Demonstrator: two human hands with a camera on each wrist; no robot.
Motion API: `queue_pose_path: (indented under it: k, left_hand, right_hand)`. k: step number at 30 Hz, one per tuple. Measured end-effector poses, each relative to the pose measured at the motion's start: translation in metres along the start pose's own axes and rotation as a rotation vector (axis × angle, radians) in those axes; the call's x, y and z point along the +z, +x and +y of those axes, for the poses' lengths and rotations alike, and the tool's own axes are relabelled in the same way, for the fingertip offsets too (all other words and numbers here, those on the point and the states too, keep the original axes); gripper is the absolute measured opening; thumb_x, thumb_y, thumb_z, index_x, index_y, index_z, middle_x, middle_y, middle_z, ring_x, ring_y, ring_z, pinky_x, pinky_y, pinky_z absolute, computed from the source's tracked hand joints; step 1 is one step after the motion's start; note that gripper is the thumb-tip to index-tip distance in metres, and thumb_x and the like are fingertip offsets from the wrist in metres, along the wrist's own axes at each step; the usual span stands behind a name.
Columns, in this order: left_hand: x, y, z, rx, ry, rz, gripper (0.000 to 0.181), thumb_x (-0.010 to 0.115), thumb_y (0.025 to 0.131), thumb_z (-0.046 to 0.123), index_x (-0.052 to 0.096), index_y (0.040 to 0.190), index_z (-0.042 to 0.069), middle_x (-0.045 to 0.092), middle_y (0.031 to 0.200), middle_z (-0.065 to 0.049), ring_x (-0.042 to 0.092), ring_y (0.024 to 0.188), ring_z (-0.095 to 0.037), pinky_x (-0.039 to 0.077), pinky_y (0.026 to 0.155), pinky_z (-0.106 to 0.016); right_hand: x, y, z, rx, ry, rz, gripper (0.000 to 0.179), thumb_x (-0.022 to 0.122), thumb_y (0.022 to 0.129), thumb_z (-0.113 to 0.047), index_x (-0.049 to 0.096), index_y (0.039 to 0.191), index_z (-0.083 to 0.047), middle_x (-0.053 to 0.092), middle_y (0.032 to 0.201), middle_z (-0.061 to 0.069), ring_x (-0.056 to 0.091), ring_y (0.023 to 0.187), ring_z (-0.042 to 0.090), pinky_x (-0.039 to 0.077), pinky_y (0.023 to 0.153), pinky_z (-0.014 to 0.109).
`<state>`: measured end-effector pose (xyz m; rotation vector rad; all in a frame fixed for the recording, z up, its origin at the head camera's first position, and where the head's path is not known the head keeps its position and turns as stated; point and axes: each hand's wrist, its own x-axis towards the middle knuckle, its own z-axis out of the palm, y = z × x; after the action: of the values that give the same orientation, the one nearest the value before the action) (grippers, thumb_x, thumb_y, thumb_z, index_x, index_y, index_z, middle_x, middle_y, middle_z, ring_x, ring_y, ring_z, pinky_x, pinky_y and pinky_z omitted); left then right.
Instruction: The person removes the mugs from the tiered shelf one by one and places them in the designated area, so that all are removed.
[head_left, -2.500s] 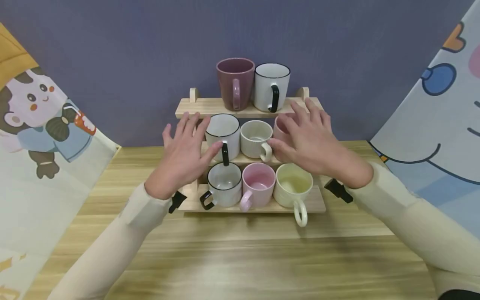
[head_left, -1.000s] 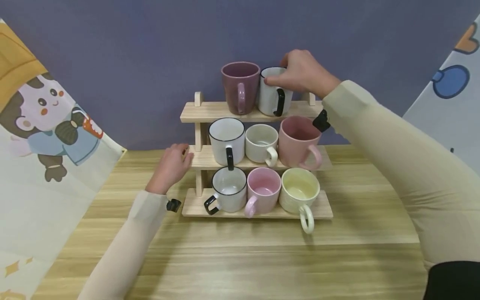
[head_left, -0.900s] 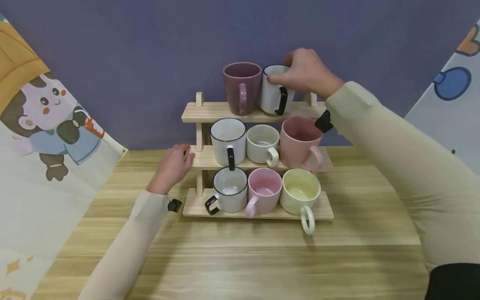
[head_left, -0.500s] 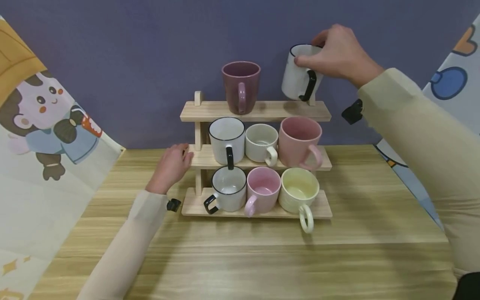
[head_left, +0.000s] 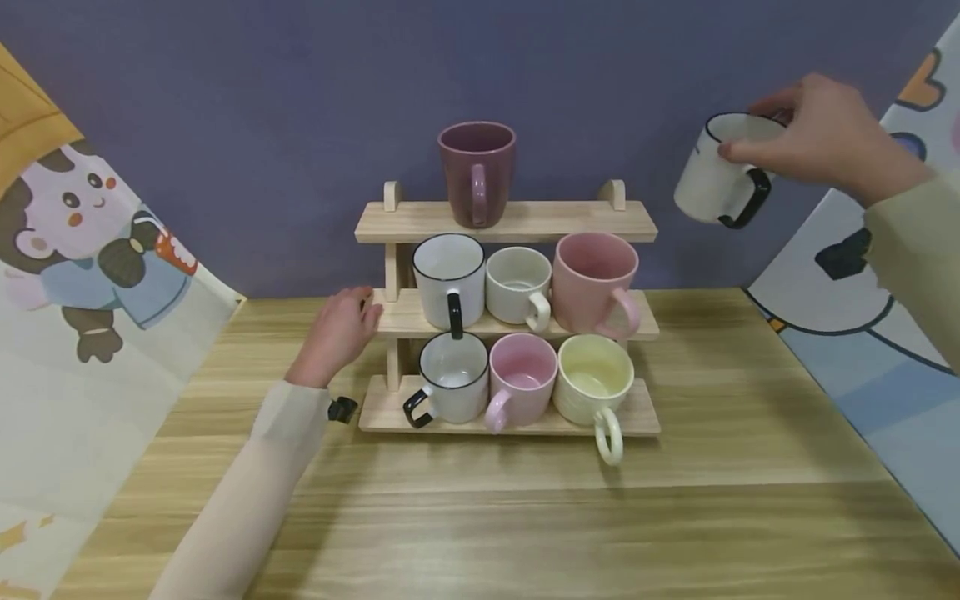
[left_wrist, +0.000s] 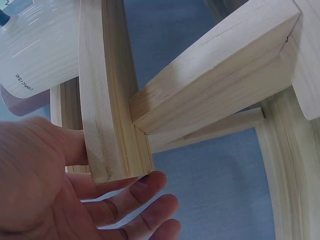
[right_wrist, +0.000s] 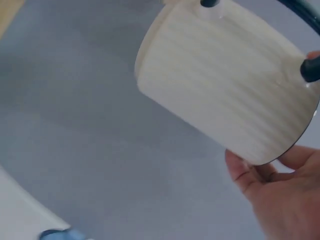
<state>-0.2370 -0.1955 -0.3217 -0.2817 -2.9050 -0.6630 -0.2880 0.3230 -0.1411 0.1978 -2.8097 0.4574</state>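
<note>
Up at the right in the head view, my right hand (head_left: 828, 137) pinches the rim of a white mug (head_left: 705, 179) with a black rim and black handle. The mug hangs tilted in the air, away from the three-tier wooden shelf (head_left: 570, 221). In the right wrist view its ribbed side (right_wrist: 210, 75) faces the camera. My left hand (head_left: 337, 333) grips the left end of the middle board, thumb and fingers on opposite faces of the wood (left_wrist: 107, 125). A mauve mug (head_left: 477, 171) stands alone on the top tier.
The middle tier bears a white black-handled mug (head_left: 448, 279), a small cream mug (head_left: 517, 287) and a pink mug (head_left: 595, 287). Below them stand a white mug (head_left: 453, 379), a light pink mug (head_left: 522, 383) and a yellow mug (head_left: 592, 383). A wood-grain table (head_left: 480, 525) lies in front.
My right hand took hold of the white mug on the top tier, lifted it off and carried it right. My left hand moved down onto the middle board's end and has stayed there.
</note>
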Motion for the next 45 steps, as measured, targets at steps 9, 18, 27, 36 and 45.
queue_pose_path:
  k: [9, 18, 27, 36, 45]
  left_hand:
    - [-0.002, -0.003, -0.003, -0.030, -0.011, -0.027, 0.048, 0.042, 0.101, 0.025, 0.040, 0.137, -0.008, 0.060, 0.105, -0.025, 0.058, 0.092, -0.035, 0.044, 0.084, -0.049]
    - [-0.004, -0.004, -0.002, -0.054, -0.014, -0.048, 0.049, 0.040, 0.102, 0.027, 0.038, 0.139, -0.004, 0.058, 0.075, -0.011, 0.054, 0.066, -0.024, 0.044, 0.070, -0.042]
    - [-0.007, -0.007, -0.003, -0.066, -0.003, -0.037, 0.048, 0.041, 0.102, 0.027, 0.039, 0.138, -0.005, 0.058, 0.076, -0.011, 0.055, 0.075, -0.028, 0.043, 0.079, -0.046]
    - [-0.007, -0.010, -0.003, -0.088, 0.005, -0.030, 0.048, 0.041, 0.101, 0.027, 0.040, 0.138, -0.004, 0.063, 0.102, -0.021, 0.056, 0.101, -0.038, 0.033, 0.095, -0.057]
    - [-0.005, -0.008, -0.001, -0.073, 0.011, -0.010, 0.047, 0.043, 0.101, 0.028, 0.042, 0.137, -0.003, 0.062, 0.108, -0.023, 0.053, 0.106, -0.041, 0.029, 0.094, -0.060]
  right_hand:
    - [0.049, -0.026, 0.050, -0.008, -0.018, -0.107, 0.085, 0.067, 0.082, -0.048, 0.039, 0.137, 0.011, 0.037, 0.116, 0.031, 0.039, 0.093, 0.043, 0.034, 0.067, 0.058]
    - [0.113, -0.037, 0.065, -0.039, 0.101, -0.159, 0.086, 0.072, 0.079, -0.048, 0.042, 0.138, 0.006, 0.036, 0.122, 0.025, 0.041, 0.096, 0.038, 0.033, 0.074, 0.055]
    - [0.160, -0.032, 0.070, -0.047, 0.180, -0.190, 0.087, 0.078, 0.074, -0.045, 0.045, 0.133, 0.011, 0.040, 0.120, 0.027, 0.042, 0.106, 0.044, 0.035, 0.083, 0.060]
    - [0.189, -0.022, 0.073, -0.061, 0.180, -0.196, 0.082, 0.079, 0.073, -0.040, 0.049, 0.126, 0.014, 0.044, 0.118, 0.030, 0.044, 0.104, 0.042, 0.037, 0.084, 0.057]
    - [0.200, -0.025, 0.076, -0.061, 0.174, -0.194, 0.076, 0.077, 0.076, -0.035, 0.048, 0.126, 0.015, 0.045, 0.115, 0.030, 0.046, 0.100, 0.042, 0.039, 0.081, 0.057]
